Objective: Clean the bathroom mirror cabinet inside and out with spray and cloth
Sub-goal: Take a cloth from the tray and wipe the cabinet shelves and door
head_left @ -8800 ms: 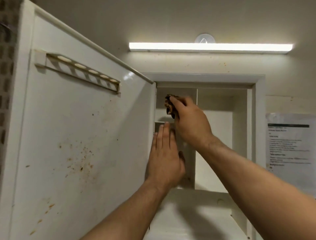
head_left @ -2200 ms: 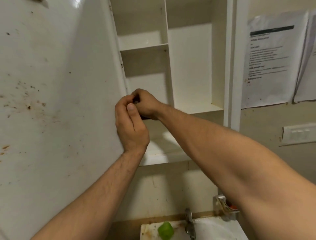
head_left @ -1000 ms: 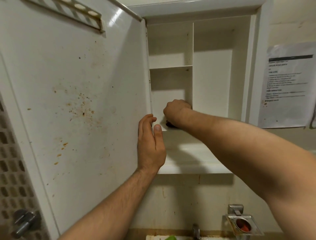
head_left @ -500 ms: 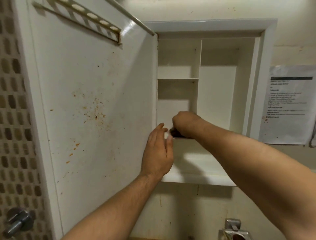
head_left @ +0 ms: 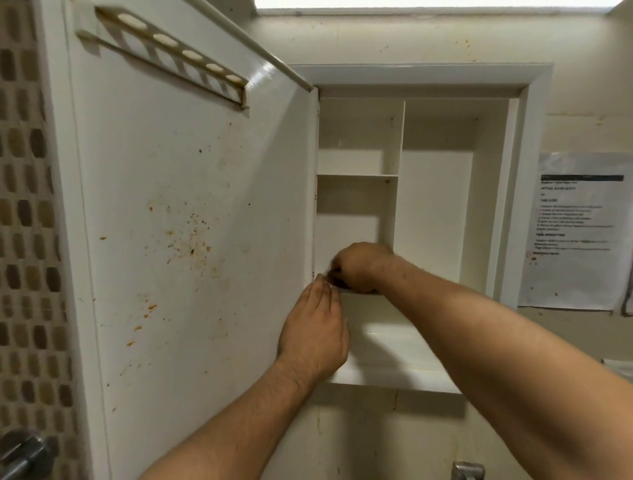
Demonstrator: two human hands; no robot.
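The white mirror cabinet point(head_left: 520, 171) hangs open on the wall, its shelves bare. Its door point(head_left: 191, 240) swings out to the left, the inner face speckled with orange-brown stains. My right hand point(head_left: 359, 267) is closed around a dark cloth point(head_left: 337, 281), of which only a sliver shows, pressed at the lower left corner of the cabinet by the hinge edge. My left hand point(head_left: 313, 335) rests flat against the door's inner edge just below the right hand, fingers together and pointing up. No spray bottle is in view.
A slotted white rack point(head_left: 171, 54) is fixed high on the door. A printed paper sheet point(head_left: 575, 233) hangs on the wall to the right. Mosaic tiles point(head_left: 24, 240) and a chrome fitting point(head_left: 24, 452) lie at far left. A light strip point(head_left: 428, 4) glows above.
My view has tilted up a little. My right hand with the cloth has slid left toward the hinge edge. My left hand has stayed at the door's edge, its fingertips now meeting the right hand.
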